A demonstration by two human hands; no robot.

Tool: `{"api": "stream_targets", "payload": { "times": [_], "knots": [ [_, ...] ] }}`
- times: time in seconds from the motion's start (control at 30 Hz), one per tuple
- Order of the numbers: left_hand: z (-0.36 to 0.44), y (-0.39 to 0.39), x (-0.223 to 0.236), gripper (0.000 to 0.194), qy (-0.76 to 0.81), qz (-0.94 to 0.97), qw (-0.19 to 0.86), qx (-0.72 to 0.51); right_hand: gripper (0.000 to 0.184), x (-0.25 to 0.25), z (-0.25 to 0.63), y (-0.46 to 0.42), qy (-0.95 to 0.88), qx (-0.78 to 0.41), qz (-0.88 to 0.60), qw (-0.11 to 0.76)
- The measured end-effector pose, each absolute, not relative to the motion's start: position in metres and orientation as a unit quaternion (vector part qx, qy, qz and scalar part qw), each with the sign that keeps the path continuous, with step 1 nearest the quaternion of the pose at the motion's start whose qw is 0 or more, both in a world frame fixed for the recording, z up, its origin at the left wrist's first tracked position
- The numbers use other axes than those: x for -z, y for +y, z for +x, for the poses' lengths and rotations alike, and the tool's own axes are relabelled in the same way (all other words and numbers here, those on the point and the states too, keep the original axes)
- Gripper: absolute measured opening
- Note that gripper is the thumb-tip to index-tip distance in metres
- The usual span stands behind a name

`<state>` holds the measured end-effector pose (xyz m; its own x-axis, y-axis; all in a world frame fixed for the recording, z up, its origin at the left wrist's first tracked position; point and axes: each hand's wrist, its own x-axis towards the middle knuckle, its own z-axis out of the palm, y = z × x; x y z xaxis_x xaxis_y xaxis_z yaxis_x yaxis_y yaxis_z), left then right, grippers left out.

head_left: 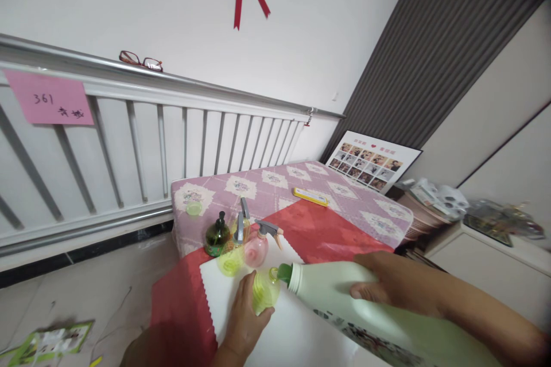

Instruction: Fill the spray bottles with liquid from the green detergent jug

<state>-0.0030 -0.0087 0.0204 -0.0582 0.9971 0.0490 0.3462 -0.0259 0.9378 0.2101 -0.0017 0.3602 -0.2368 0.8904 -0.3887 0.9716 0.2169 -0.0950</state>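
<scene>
My left hand (244, 318) is closed around a small yellow-green see-through bottle (266, 291) with no spray head on its neck. In my right hand (385, 278) is a large pale green jug (329, 284), tilted almost flat. Its green spout (284, 273) meets the small bottle's mouth; whether liquid flows I cannot tell. Just beyond stand a pink spray bottle (256, 251), a yellow-green spray bottle (231, 262), another spray bottle (246, 226) partly hidden behind, and a dark green pump bottle (217, 237).
A white scalloped mat (297, 332) and red cloth (307, 235) cover part of the patterned table (284, 180). A yellow-edged box (310, 196) and a light green round piece (194, 208) lie farther back. Behind are a white radiator (142, 137) and a photo board (372, 161).
</scene>
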Motion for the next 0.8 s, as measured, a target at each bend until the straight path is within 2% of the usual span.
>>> {"api": "stream_targets", "payload": {
  "times": [0.13, 0.23, 0.8],
  "knots": [
    [-0.0032, -0.0101, -0.0218, 0.082, 0.587, 0.574, 0.375, -0.432, 0.039, -0.3598, 0.2127, -0.0014, 0.770, 0.198, 0.592, 0.130],
    [-0.0037, -0.0108, -0.0225, 0.082, 0.586, 0.574, 0.374, -0.432, 0.036, -0.3593, 0.2143, -0.0014, 0.775, 0.206, 0.584, 0.127],
    [-0.0037, -0.0090, -0.0221, 0.084, 0.589, 0.577, 0.381, -0.419, 0.044, -0.3601, 0.2122, -0.0020, 0.764, 0.200, 0.598, 0.138]
  ]
}}
